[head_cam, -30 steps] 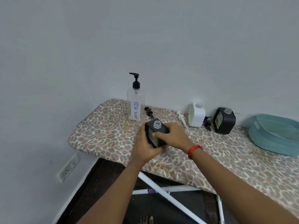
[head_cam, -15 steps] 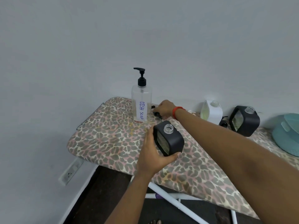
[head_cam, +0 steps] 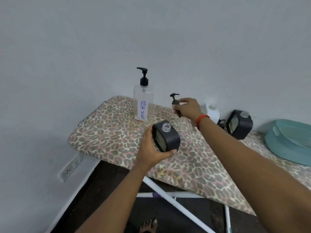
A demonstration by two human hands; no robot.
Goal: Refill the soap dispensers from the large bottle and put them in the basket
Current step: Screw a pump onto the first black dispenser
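My left hand grips a black square soap dispenser with an open glass neck, held just above the leopard-print board. My right hand holds a black pump head in the air, behind and to the right of that dispenser. The large clear bottle marked DISH SOAP stands upright at the back, its own black pump on. A white dispenser and a second black dispenser, both without pumps, stand by the wall. The teal basket sits at the far right.
The board ends at a rounded left tip, with its white legs and dark floor below. A wall socket is low on the left wall. My bare foot shows at the bottom edge. Another pump lies partly hidden behind my right wrist.
My right hand left the black dispenser, reached back beside the large bottle, picked up the black pump head and lifted it. The left hand raised the dispenser slightly and kept hold.
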